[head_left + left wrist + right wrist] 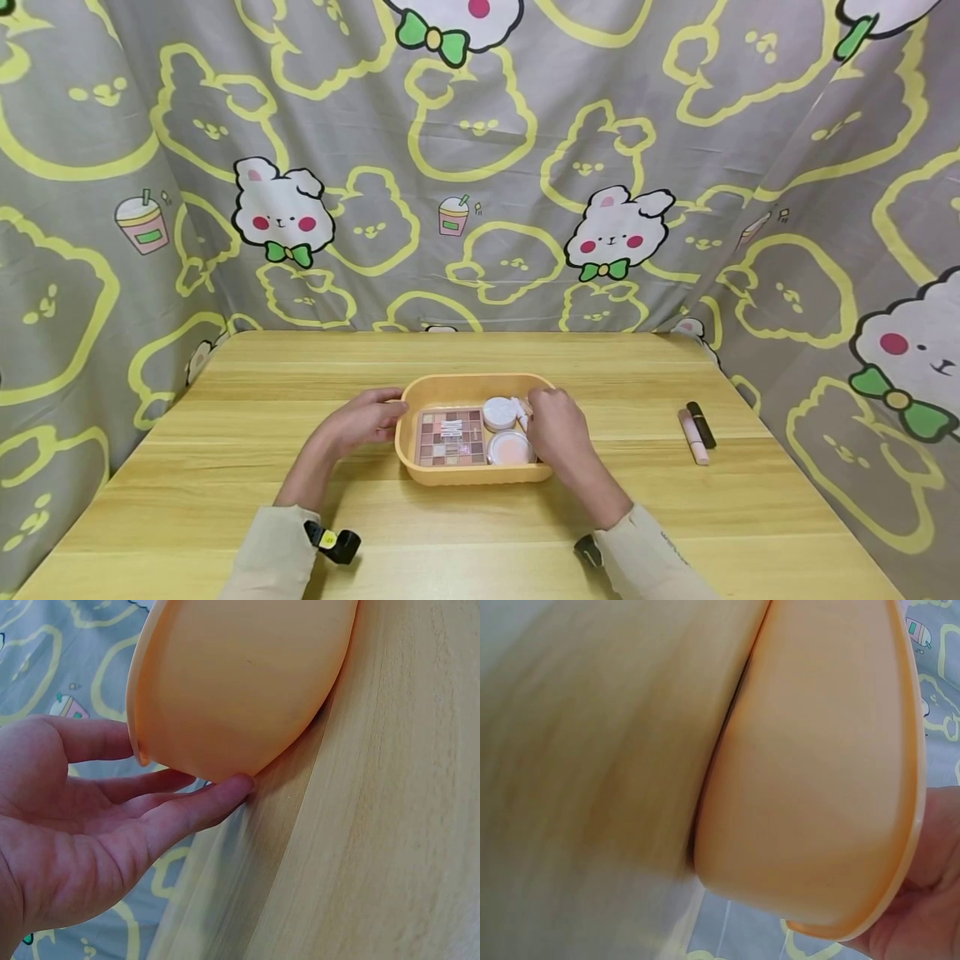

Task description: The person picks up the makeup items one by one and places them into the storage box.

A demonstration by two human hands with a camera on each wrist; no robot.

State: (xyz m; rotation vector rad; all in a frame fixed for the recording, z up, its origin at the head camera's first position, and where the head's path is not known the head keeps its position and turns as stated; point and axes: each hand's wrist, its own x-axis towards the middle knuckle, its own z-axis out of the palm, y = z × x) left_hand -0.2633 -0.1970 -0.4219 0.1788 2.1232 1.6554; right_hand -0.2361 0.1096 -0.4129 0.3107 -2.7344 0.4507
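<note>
An orange plastic basket [480,476] sits on the wooden table. Its left end is held by my left hand [372,417], thumb at the rim and fingers against the outer wall, as the left wrist view shows. Over the right end, my right hand [557,425] reaches in with bent fingers beside small white tubes [520,410]. Its fingertips are hidden, so any hold on a tube is unclear. Inside lie an eyeshadow palette [450,437] on the left, a round white compact [498,413], and a round compact with a clear lid [512,448].
To the right on the table [420,550] lie a pink lip gloss tube [693,437] and a black tube [701,425], side by side. A patterned grey curtain [360,108] hangs behind the table and along both sides.
</note>
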